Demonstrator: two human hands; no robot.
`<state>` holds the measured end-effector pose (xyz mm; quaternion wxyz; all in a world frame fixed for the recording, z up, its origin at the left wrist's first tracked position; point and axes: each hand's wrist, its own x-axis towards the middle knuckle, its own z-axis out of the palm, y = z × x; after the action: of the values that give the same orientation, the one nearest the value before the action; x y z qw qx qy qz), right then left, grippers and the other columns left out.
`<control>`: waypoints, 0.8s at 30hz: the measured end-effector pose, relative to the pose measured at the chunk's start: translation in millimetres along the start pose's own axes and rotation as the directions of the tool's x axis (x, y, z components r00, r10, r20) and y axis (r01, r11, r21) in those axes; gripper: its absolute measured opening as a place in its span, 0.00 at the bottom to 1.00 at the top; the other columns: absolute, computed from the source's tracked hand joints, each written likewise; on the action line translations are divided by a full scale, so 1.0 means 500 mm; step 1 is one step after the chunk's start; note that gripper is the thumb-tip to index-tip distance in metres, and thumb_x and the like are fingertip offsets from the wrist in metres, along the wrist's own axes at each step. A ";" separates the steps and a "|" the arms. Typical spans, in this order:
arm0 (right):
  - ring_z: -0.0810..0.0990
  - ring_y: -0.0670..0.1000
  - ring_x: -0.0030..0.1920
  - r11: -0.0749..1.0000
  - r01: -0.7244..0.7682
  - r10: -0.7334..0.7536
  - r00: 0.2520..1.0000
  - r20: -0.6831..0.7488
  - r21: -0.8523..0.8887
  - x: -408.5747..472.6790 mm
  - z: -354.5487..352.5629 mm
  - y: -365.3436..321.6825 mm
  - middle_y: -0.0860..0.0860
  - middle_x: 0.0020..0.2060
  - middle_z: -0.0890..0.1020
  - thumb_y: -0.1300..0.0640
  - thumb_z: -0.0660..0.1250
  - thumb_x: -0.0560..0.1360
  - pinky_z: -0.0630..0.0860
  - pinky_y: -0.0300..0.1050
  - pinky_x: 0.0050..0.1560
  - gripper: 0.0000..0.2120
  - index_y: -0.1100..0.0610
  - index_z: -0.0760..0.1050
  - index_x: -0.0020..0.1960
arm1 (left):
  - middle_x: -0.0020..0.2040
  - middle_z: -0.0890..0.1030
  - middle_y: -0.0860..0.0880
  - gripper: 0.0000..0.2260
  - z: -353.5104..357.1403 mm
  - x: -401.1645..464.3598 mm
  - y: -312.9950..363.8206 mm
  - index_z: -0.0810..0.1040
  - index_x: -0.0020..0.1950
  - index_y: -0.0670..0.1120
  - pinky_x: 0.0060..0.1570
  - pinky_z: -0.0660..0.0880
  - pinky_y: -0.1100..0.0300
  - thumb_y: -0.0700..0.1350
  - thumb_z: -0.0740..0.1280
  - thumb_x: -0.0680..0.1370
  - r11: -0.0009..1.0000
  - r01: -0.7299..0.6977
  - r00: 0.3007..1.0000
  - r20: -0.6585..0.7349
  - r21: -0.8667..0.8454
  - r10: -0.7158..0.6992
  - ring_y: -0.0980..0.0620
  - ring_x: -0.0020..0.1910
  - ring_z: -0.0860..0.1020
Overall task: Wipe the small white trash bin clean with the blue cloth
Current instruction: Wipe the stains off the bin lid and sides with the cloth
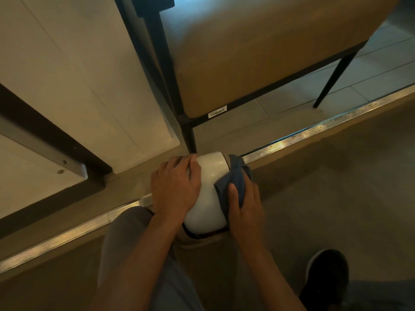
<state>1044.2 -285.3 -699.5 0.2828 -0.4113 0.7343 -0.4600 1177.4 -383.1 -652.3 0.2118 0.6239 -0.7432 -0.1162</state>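
Note:
The small white trash bin (207,189) stands on the floor between my knees, seen from above with its glossy domed lid up. My left hand (174,187) lies over the lid's left side, fingers curved along it and holding the bin. My right hand (243,205) grips the bunched blue cloth (233,180) and presses it against the bin's right side. The cloth hides my right fingers and the lid's right edge.
A tan padded seat (258,52) on thin black legs (189,140) stands just behind the bin. A metal floor strip (314,129) runs diagonally past it. A white cabinet (74,90) is to the left. My black shoe (325,279) is at lower right.

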 end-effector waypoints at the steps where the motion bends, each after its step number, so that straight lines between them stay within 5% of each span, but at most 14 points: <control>1: 0.73 0.47 0.66 1.000 -0.010 0.010 1.000 -0.025 -0.005 -0.016 0.000 0.014 0.47 0.69 0.71 0.32 0.51 0.79 0.74 0.44 0.63 0.29 0.43 0.61 0.76 | 0.56 0.83 0.48 0.20 0.000 0.000 0.000 0.80 0.64 0.53 0.53 0.76 0.49 0.56 0.52 0.83 1.000 0.003 1.000 -0.001 -0.003 -0.003 0.47 0.52 0.79; 8: 0.76 0.51 0.61 0.993 -0.079 0.081 0.996 0.026 -0.084 0.062 -0.007 -0.051 0.50 0.63 0.76 0.35 0.50 0.81 0.74 0.48 0.59 0.27 0.50 0.69 0.71 | 0.58 0.83 0.48 0.23 -0.002 -0.006 0.005 0.79 0.66 0.51 0.56 0.74 0.48 0.57 0.49 0.83 1.000 -0.009 1.000 0.004 -0.010 0.009 0.46 0.54 0.79; 12: 0.79 0.56 0.56 0.959 0.015 0.031 0.987 0.156 -0.284 0.157 0.008 -0.103 0.56 0.58 0.78 0.36 0.51 0.82 0.76 0.54 0.57 0.26 0.53 0.71 0.68 | 0.57 0.83 0.47 0.21 0.000 -0.006 0.006 0.80 0.65 0.50 0.55 0.74 0.49 0.56 0.51 0.83 1.000 -0.013 1.000 -0.007 -0.012 0.012 0.45 0.54 0.79; 15: 0.78 0.56 0.53 0.936 0.095 -0.030 0.981 0.194 -0.338 0.180 0.025 -0.119 0.56 0.58 0.77 0.39 0.53 0.82 0.73 0.48 0.50 0.23 0.53 0.72 0.66 | 0.55 0.83 0.46 0.21 0.001 -0.005 0.003 0.81 0.62 0.49 0.53 0.74 0.49 0.55 0.52 0.83 1.000 -0.002 1.000 -0.021 -0.009 0.002 0.45 0.52 0.79; 21: 0.72 0.47 0.64 0.973 0.170 -0.167 0.985 0.030 -0.155 0.066 0.005 -0.053 0.51 0.70 0.69 0.37 0.52 0.82 0.70 0.41 0.55 0.26 0.46 0.61 0.77 | 0.56 0.83 0.47 0.23 -0.003 -0.006 0.009 0.80 0.64 0.51 0.53 0.75 0.49 0.57 0.49 0.83 1.000 -0.017 1.000 0.005 -0.003 0.017 0.45 0.53 0.79; 24: 0.70 0.46 0.67 0.994 0.097 -0.097 0.995 -0.004 -0.052 0.012 -0.001 -0.010 0.47 0.71 0.67 0.33 0.51 0.80 0.75 0.47 0.62 0.29 0.42 0.56 0.77 | 0.56 0.83 0.48 0.24 -0.003 -0.005 0.010 0.80 0.64 0.52 0.52 0.76 0.50 0.57 0.49 0.82 1.000 -0.008 1.000 0.004 -0.003 0.008 0.47 0.52 0.79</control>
<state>1042.2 -291.5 -695.1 0.2471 -0.4523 0.7261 -0.4552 1173.9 -379.4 -649.4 0.2114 0.6206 -0.7459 -0.1177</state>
